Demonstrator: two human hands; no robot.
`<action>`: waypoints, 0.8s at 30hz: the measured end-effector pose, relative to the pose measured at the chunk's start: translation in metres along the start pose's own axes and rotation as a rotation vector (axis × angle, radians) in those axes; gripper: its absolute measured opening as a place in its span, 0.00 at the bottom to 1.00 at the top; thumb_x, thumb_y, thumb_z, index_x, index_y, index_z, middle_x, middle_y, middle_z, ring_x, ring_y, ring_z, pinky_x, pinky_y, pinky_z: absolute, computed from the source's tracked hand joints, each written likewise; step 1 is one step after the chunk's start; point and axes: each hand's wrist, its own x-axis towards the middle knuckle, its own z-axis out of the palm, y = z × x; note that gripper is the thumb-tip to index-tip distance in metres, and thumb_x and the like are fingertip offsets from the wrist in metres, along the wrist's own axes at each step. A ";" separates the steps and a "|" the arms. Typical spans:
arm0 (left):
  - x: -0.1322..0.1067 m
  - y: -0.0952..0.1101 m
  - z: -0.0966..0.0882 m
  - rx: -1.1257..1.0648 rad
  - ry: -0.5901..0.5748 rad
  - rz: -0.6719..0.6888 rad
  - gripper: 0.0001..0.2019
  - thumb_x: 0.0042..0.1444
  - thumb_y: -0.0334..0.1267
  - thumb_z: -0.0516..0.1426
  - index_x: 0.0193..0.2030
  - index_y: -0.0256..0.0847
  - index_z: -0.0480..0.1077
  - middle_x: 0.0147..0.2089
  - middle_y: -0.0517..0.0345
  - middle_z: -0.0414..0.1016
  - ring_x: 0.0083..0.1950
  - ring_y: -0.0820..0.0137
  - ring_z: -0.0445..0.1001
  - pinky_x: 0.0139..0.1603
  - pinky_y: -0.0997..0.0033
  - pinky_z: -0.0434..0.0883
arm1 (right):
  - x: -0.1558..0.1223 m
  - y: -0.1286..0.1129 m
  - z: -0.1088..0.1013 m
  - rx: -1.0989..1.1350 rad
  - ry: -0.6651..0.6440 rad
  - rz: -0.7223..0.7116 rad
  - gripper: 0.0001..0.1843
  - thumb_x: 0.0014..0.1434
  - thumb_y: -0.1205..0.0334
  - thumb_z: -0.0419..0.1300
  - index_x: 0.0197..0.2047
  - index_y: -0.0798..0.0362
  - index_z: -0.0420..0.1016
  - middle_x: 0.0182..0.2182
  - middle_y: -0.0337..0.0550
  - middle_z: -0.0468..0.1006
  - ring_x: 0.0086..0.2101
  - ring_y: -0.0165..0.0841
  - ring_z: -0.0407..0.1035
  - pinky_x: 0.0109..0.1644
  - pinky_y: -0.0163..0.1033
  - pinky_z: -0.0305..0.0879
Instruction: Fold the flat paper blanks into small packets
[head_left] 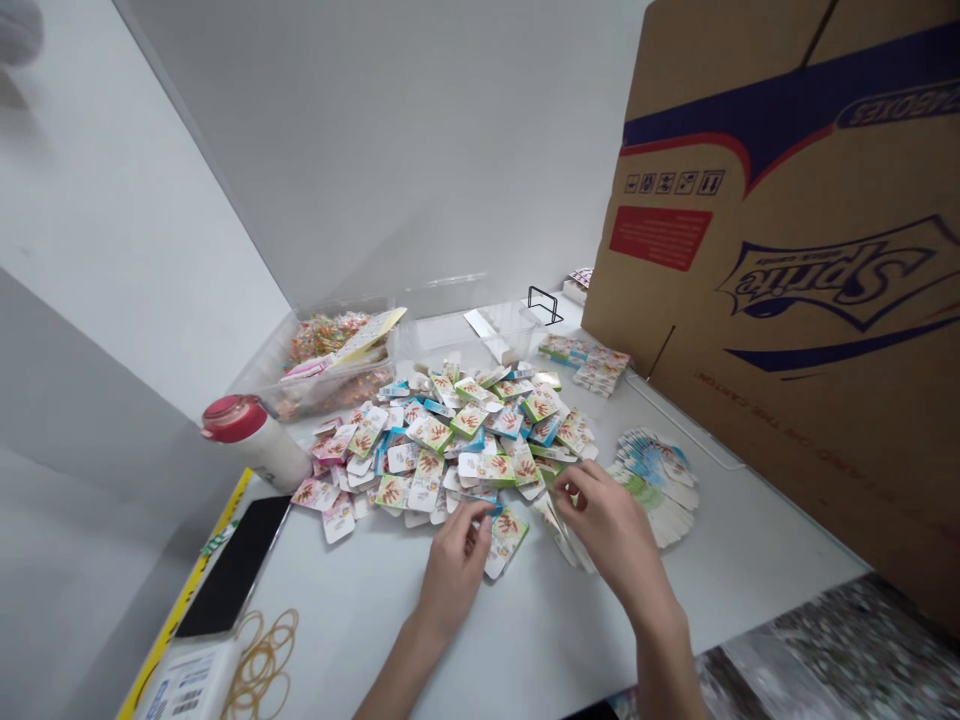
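Observation:
A large heap of small printed cardboard boxes (431,430) with green, blue and pink edges lies across the middle of the table. At its front edge is my left hand (455,555), its fingers curled at a small blue-edged box (494,510). A green-edged box (508,540) lies just beside those fingertips. My right hand (606,515) is closed in a pinch above a fanned row of small boxes (559,530); what is between its fingertips is hidden. Farther right, more flat boxes lie in a curved fan (660,490).
A big brown carton (780,230) stands at the right. Clear plastic bins (259,375) sit behind the heap, one with colourful packets. On the left are a red-lidded bottle (259,440), a black phone (236,565) and rubber bands (262,655). Stacked boxes (600,368) lie near the carton.

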 end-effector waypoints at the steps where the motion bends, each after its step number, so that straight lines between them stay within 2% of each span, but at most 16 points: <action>1: -0.002 0.000 0.001 -0.035 -0.031 -0.011 0.15 0.65 0.46 0.50 0.51 0.42 0.70 0.43 0.53 0.73 0.35 0.71 0.70 0.39 0.70 0.68 | -0.003 -0.004 -0.003 0.035 0.028 -0.040 0.06 0.56 0.69 0.54 0.32 0.51 0.70 0.33 0.40 0.70 0.30 0.31 0.64 0.34 0.36 0.53; 3: -0.005 0.000 0.003 -0.154 -0.103 -0.026 0.19 0.63 0.47 0.52 0.57 0.42 0.66 0.48 0.51 0.72 0.38 0.70 0.72 0.41 0.69 0.70 | -0.008 -0.014 -0.006 0.146 0.053 -0.136 0.06 0.56 0.70 0.54 0.33 0.51 0.70 0.33 0.41 0.70 0.31 0.30 0.65 0.36 0.36 0.56; 5: -0.007 0.001 0.005 -0.297 -0.165 -0.009 0.30 0.60 0.48 0.57 0.67 0.45 0.55 0.57 0.48 0.68 0.48 0.66 0.73 0.47 0.67 0.71 | -0.013 -0.027 -0.007 0.283 0.023 -0.234 0.06 0.57 0.71 0.54 0.34 0.51 0.70 0.33 0.40 0.69 0.32 0.30 0.65 0.37 0.34 0.58; 7: -0.008 0.004 0.006 -0.401 -0.209 0.022 0.42 0.54 0.48 0.62 0.71 0.47 0.44 0.66 0.47 0.59 0.59 0.62 0.67 0.56 0.63 0.68 | -0.016 -0.038 -0.005 0.407 -0.050 -0.297 0.07 0.57 0.72 0.54 0.35 0.51 0.71 0.32 0.39 0.69 0.33 0.29 0.64 0.37 0.33 0.59; 8: -0.008 0.006 0.006 -0.432 -0.221 0.024 0.45 0.52 0.47 0.64 0.71 0.47 0.44 0.68 0.47 0.57 0.63 0.60 0.64 0.61 0.62 0.65 | -0.016 -0.043 -0.003 0.462 -0.098 -0.311 0.08 0.58 0.72 0.54 0.36 0.51 0.71 0.32 0.39 0.69 0.33 0.28 0.64 0.37 0.32 0.59; 10: -0.006 0.011 0.005 -0.506 -0.226 -0.010 0.42 0.52 0.48 0.64 0.70 0.45 0.49 0.68 0.46 0.57 0.65 0.59 0.62 0.64 0.60 0.61 | -0.015 -0.049 0.003 0.561 -0.196 -0.297 0.10 0.59 0.71 0.54 0.42 0.50 0.71 0.33 0.38 0.70 0.33 0.28 0.65 0.37 0.32 0.60; 13: -0.003 0.016 0.002 -0.648 -0.215 -0.085 0.33 0.56 0.49 0.60 0.65 0.39 0.58 0.63 0.42 0.65 0.60 0.57 0.68 0.58 0.60 0.67 | -0.010 -0.048 0.011 0.684 -0.266 -0.246 0.11 0.63 0.66 0.53 0.48 0.49 0.71 0.37 0.39 0.72 0.35 0.28 0.67 0.38 0.32 0.63; 16: -0.001 0.015 -0.002 -0.769 -0.235 -0.122 0.27 0.54 0.46 0.61 0.56 0.33 0.64 0.48 0.43 0.76 0.47 0.58 0.76 0.46 0.63 0.73 | -0.004 -0.040 0.015 0.680 -0.224 -0.281 0.10 0.65 0.63 0.53 0.44 0.50 0.74 0.40 0.42 0.70 0.38 0.29 0.66 0.41 0.33 0.63; 19: 0.000 0.013 -0.005 -0.832 -0.286 -0.160 0.23 0.54 0.44 0.60 0.52 0.31 0.64 0.37 0.48 0.77 0.37 0.62 0.78 0.39 0.65 0.73 | 0.000 -0.032 0.017 0.639 -0.256 -0.312 0.08 0.64 0.61 0.54 0.41 0.50 0.75 0.41 0.42 0.67 0.37 0.28 0.65 0.39 0.32 0.62; 22: -0.001 0.014 -0.006 -0.839 -0.371 -0.167 0.23 0.56 0.44 0.59 0.54 0.32 0.63 0.38 0.48 0.76 0.34 0.66 0.77 0.36 0.68 0.73 | 0.001 -0.029 0.018 0.688 -0.336 -0.271 0.08 0.65 0.58 0.54 0.38 0.52 0.71 0.40 0.41 0.64 0.31 0.24 0.63 0.35 0.32 0.62; 24: -0.001 0.016 -0.005 -0.864 -0.418 -0.162 0.23 0.56 0.43 0.60 0.54 0.32 0.64 0.41 0.47 0.76 0.33 0.68 0.76 0.35 0.69 0.73 | 0.002 -0.029 0.020 0.719 -0.368 -0.246 0.11 0.66 0.56 0.53 0.36 0.53 0.69 0.40 0.41 0.62 0.31 0.24 0.63 0.35 0.32 0.62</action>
